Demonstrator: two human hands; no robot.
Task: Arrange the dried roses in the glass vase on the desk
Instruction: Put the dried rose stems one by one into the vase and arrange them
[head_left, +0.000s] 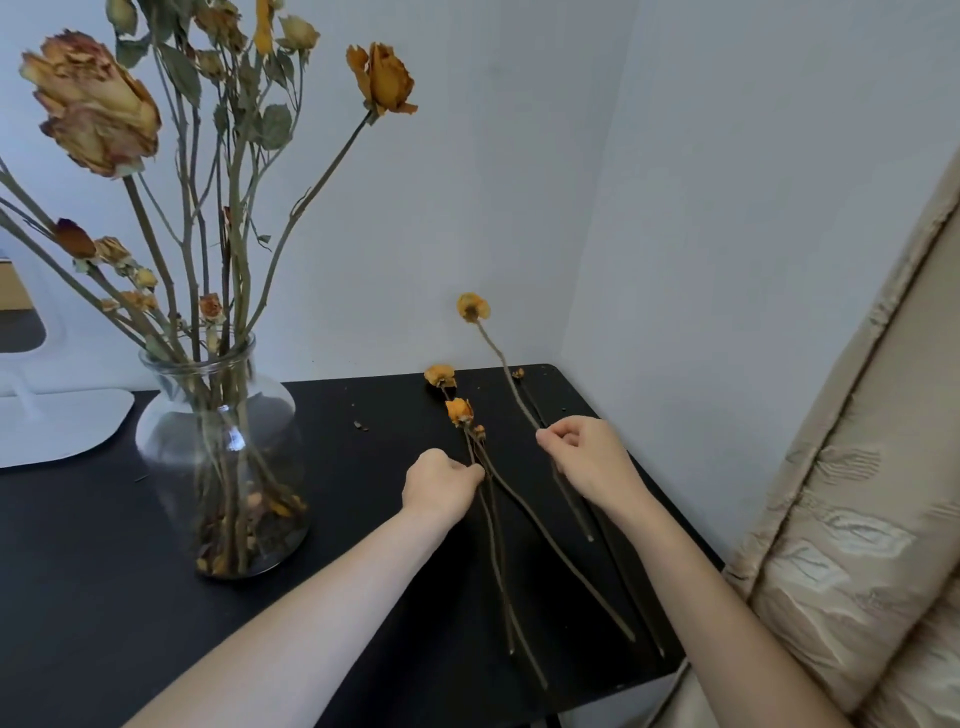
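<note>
The right hand (582, 457) pinches the stem of one dried rose (472, 306) between thumb and fingertips, lifting it so the orange bloom stands up against the wall. The left hand (441, 486), fingers curled, pinches the stems of the loose roses (460, 411) lying on the black tabletop (104, 571) just beside it. Well to the left stands the glass vase (223, 457), upright, already holding a tall bunch of dried roses (98, 104), with fallen petals in its bottom. A beige patterned fabric (857, 519) hangs at the right.
</note>
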